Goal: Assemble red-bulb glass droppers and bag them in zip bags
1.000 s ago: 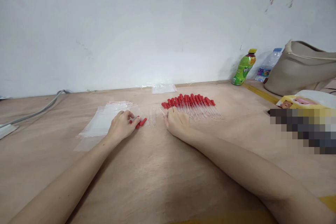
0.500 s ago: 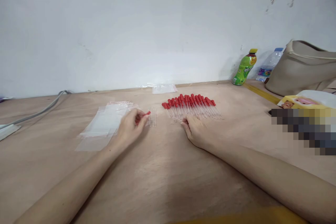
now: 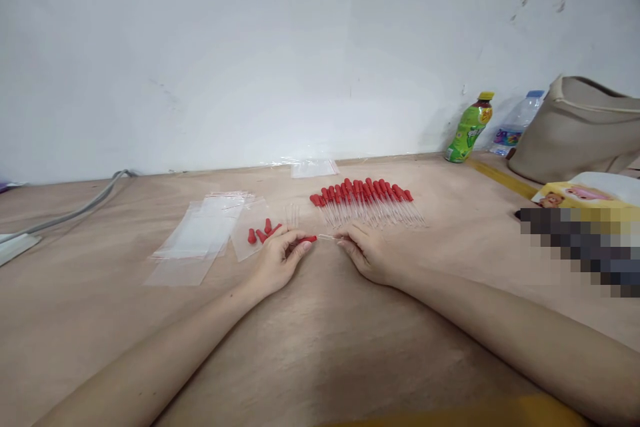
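Note:
My left hand (image 3: 283, 255) is closed on a red rubber dropper bulb (image 3: 309, 239), its open end facing right. Between the fingertips of my right hand (image 3: 365, 252) is a clear glass tube (image 3: 327, 237), pointing left at the bulb with a small gap between them. Several loose red bulbs (image 3: 261, 236) lie on a clear plastic bag (image 3: 243, 250) behind my left hand. A few bare glass tubes (image 3: 293, 215) lie just beyond it. Beyond my right hand, a row of droppers (image 3: 370, 197) is spread out, red bulbs toward the wall.
Flat zip bags (image 3: 200, 230) are stacked on the left, near a grey cable (image 3: 95, 203). Another bag (image 3: 314, 168) lies by the wall. On the right stand a green drink bottle (image 3: 470, 130), a water bottle (image 3: 517, 123), a beige bag (image 3: 575, 130) and a yellow pack (image 3: 590, 195).
My left hand has moved right and toward me with the red bulb, uncovering the loose bulbs on the plastic bag. My right hand has shifted slightly toward me, the tube now facing the bulb.

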Available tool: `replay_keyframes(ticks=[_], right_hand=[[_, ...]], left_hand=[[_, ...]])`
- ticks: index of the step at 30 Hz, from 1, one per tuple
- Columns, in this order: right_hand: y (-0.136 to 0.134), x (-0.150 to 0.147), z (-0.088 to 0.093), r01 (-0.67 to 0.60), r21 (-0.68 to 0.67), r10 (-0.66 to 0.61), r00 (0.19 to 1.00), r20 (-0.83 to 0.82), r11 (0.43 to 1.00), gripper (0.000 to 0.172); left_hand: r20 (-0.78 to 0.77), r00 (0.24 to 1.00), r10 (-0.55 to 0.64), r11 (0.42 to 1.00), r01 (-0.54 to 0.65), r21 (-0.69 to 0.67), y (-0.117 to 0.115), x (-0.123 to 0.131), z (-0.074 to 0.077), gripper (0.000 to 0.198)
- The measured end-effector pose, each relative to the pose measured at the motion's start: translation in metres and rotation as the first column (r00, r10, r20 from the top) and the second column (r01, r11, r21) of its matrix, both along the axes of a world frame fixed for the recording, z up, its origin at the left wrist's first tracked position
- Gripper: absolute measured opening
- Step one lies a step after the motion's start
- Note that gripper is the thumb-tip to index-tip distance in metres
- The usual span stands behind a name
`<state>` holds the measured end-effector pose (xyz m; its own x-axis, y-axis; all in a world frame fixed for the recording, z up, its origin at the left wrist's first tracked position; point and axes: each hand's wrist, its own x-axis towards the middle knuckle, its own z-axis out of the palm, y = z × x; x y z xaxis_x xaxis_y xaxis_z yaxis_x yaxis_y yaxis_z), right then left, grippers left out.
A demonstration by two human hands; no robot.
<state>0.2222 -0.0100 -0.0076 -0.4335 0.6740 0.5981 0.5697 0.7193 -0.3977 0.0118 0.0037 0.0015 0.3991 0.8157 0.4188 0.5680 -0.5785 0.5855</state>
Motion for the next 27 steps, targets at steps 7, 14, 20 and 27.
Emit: replay_keyframes(ticks=[7, 14, 20, 27], right_hand=[[-0.001, -0.002, -0.002, -0.030, 0.035, 0.029, 0.999, 0.024, 0.999, 0.018], [0.001, -0.002, 0.003, -0.105, -0.047, 0.104, 0.994, -0.008, 0.993, 0.021], [0.005, 0.002, 0.000, -0.124, -0.078, 0.128, 0.991, 0.044, 0.989, 0.020], [0.003, 0.006, 0.003, -0.046, 0.199, -0.009, 0.963, 0.268, 0.979, 0.021]], left_hand=[[0.229, 0.968, -0.104, 0.954, 0.163, -0.253, -0.002, 0.004, -0.006, 0.022], [0.343, 0.937, -0.069, 0.911, 0.199, -0.361, -0.005, 0.007, 0.000, 0.021], [0.284, 0.950, -0.127, 0.910, 0.225, -0.348, -0.010, 0.007, 0.007, 0.022], [0.162, 0.977, -0.140, 0.947, 0.180, -0.266, -0.009, 0.005, -0.001, 0.021]])
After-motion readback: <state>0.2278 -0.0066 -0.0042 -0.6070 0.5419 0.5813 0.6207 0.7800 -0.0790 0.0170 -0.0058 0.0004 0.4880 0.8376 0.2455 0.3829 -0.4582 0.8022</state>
